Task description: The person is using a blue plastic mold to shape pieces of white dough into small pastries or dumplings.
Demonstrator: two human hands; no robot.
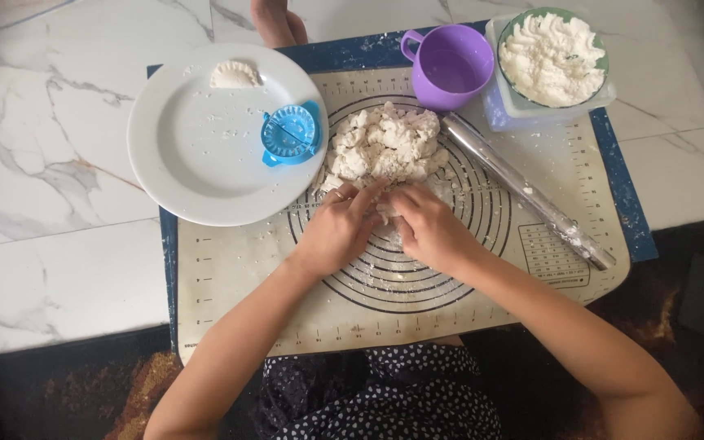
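Sitting nearest, a dark navy skirt with small white dots [385, 395], with both bare forearms reaching forward from it over a beige silicone pastry mat printed with black concentric rings [230, 285]

Working side by side at the middle of the rings: left hand [337, 228] and right hand [429, 228], fingers curled downward, fingertips meeting and pinching at the near edge of a lumpy pile of pale shaggy dough [385, 147]; whether a separate piece is being gripped between them, not possible to tell

Lying just beyond the fingers, that dough pile, resting on the upper half of the mat's rings

Overlapping the mat's left edge, a round white ceramic plate [189, 163] dusted with flour, carrying a small blue plastic dumpling press [291, 134] at its right side and one pale folded half-moon dumpling [235, 75] near its far rim

Slanting along the right of the dough, a clear flour-smeared rolling pin [531, 195]

Standing farther back, a purple plastic cup with a handle [454, 65], and beside it to the right a green-rimmed bowl of white crumbly filling [553, 57]

Carrying everything, a white marble-patterned worktop [50, 163]
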